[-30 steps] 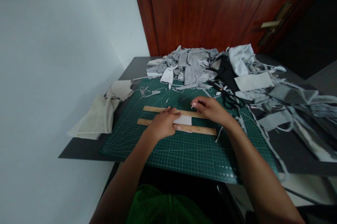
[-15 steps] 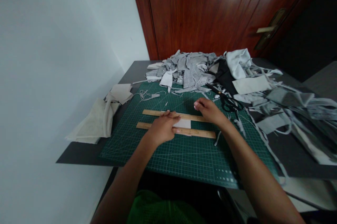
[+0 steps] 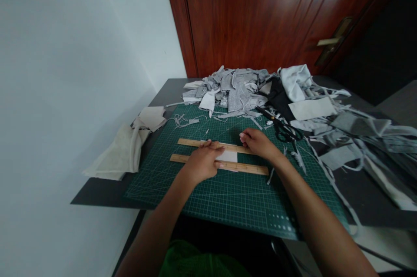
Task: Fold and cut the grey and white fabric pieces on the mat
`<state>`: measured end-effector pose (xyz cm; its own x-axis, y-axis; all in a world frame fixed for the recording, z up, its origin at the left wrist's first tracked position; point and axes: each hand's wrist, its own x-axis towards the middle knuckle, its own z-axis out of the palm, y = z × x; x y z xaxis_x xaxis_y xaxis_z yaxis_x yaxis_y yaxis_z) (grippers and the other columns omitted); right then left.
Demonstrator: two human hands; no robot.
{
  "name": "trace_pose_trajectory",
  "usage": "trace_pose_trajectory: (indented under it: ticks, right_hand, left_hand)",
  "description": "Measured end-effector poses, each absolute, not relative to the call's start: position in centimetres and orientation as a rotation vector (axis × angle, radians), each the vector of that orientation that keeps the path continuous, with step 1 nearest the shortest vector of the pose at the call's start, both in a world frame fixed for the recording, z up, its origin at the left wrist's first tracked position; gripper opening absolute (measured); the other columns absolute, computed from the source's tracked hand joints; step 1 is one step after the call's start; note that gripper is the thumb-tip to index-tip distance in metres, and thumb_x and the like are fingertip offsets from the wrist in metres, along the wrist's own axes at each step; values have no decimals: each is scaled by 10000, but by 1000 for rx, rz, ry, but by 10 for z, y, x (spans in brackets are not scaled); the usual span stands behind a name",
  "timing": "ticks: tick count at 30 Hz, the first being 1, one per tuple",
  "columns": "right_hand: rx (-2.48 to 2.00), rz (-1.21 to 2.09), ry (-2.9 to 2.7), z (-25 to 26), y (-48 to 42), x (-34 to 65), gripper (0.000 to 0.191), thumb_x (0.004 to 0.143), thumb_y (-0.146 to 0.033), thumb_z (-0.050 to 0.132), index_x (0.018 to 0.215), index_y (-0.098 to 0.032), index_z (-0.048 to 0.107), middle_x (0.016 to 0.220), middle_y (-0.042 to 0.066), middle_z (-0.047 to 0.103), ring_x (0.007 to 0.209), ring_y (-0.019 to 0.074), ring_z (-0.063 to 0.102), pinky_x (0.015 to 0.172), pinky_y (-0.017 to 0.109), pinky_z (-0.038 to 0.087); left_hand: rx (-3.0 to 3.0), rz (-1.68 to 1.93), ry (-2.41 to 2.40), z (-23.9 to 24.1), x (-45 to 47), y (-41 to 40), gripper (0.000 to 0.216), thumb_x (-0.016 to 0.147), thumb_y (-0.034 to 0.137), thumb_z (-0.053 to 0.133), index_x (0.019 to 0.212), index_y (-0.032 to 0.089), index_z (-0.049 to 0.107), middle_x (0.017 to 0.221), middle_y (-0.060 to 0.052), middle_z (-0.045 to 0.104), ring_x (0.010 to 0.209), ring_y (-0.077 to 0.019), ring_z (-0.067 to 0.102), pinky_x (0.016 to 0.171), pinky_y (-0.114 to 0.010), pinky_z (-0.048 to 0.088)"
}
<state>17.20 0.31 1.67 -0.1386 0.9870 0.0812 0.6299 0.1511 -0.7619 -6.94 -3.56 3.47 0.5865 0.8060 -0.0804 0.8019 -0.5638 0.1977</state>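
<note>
Rulers (image 3: 246, 167) lay nearly parallel across a white piece (image 3: 231, 156) at the centre of the mat (image 3: 228, 201), my left hand (image 3: 204, 159) spread over both. My right hand (image 3: 257, 141) curled by the upper ruler's 3 o'clock end; whether it held anything, I could not tell. Scissors (image 3: 286, 133) lay at 2 o'clock, scraps (image 3: 239, 94) at 12.

Prob. home craft rm: wooden door (image 3: 254, 16), cutting mat (image 3: 234, 201), rulers (image 3: 247, 168), fabric scraps (image 3: 239, 92).
</note>
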Motion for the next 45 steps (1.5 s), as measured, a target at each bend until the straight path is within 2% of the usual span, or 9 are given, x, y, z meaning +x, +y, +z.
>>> trace_pose_trajectory:
  ticks: [9,18,38,45]
  right_hand:
    - [-1578,789,-1783,14,6,176,268,952,-265,503,693,-220,556,635,10,626,578,162,569,562,263,406]
    - [-1579,830,-1732,8,13,183,285,968,-271,471,695,-223,535,619,3,610,565,158,580,564,257,429]
    - [-1584,814,-1770,8,11,183,292,977,-251,502,691,-220,555,628,12,633,590,167,604,588,268,431]
    - [-1583,811,-1784,7,11,184,284,973,-247,500,694,-223,552,615,5,629,578,165,591,567,267,415]
  left_hand:
    - [2586,12,1348,37,-69,-37,540,930,249,607,1466,239,545,1608,-76,447,1514,-317,359,1242,-472,321]
    - [2581,-5,1357,36,-69,-36,558,932,258,603,1484,230,525,1623,-71,424,1518,-308,352,1256,-442,291]
    - [2559,52,1370,35,-70,-37,525,936,280,610,1457,234,563,1598,-68,462,1511,-325,359,1236,-473,337]
    - [2577,54,1360,34,-70,-36,539,928,279,612,1461,227,560,1587,-58,475,1499,-322,377,1254,-456,310]
